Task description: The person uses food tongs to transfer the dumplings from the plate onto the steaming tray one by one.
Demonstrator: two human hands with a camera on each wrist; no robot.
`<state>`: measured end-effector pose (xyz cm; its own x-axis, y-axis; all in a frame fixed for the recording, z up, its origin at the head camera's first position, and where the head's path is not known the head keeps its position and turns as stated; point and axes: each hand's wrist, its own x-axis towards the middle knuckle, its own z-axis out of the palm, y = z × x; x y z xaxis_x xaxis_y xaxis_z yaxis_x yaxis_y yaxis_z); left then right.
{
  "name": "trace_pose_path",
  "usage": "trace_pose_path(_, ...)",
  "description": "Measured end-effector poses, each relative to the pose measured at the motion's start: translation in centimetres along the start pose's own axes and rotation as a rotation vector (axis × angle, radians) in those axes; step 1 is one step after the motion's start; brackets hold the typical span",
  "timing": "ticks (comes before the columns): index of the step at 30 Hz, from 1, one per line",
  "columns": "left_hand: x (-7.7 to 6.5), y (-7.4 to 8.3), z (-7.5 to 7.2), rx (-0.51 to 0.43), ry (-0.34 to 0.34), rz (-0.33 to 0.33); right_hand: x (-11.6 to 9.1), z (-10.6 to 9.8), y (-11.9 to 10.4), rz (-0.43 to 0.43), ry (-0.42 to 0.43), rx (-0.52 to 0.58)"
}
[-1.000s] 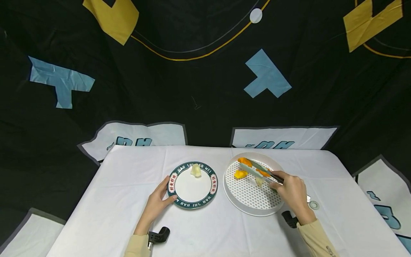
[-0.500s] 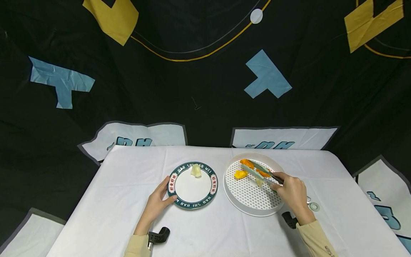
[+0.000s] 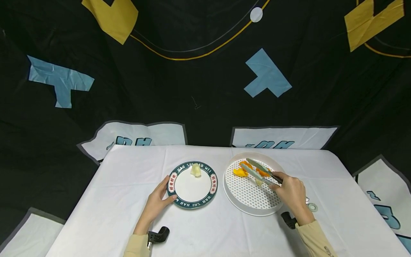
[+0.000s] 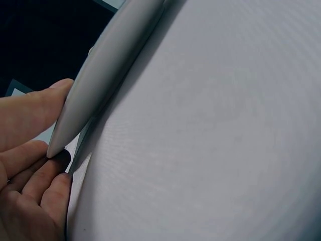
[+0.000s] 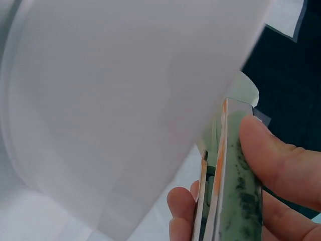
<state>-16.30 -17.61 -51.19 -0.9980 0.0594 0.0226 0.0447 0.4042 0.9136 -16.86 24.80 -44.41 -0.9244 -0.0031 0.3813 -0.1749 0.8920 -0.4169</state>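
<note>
My left hand (image 3: 157, 203) holds the left rim of a white plate (image 3: 192, 191) with a green patterned border, thumb against the rim in the left wrist view. A pale yellowish piece (image 3: 196, 170) lies on the plate. My right hand (image 3: 292, 191) grips green-tipped metal tongs (image 3: 257, 175) over a round white tray (image 3: 232, 201) with a perforated base. The tongs' arms stand apart, an orange piece (image 3: 246, 165) between their ends. Beside them lie a yellow piece (image 3: 240, 172), another orange piece (image 3: 263, 172) and a pale piece (image 3: 258, 182), partly hidden.
A white cloth (image 3: 205, 232) covers the table. A pale green ring (image 3: 312, 207) shows behind the right hand. Black wrist mounts (image 3: 158, 235) sit on both wrists. A dark curtain (image 3: 199, 89) hangs behind the table.
The tongs' ends have spread wider apart. The orange piece at their tips has shifted lower, nearer the yellow piece. The left hand and plate have not visibly moved.
</note>
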Motion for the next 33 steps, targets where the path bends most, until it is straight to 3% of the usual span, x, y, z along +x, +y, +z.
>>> trace_pose_path(16,0.1,-0.1,0.0,0.015,0.008,-0.003,0.6,0.7,-3.2,-0.056,0.024,0.06)
trace_pose_path(33,0.1,-0.2,0.0,0.007,0.003,-0.016,1.3,4.3,-9.2,-0.159,-0.054,0.129)
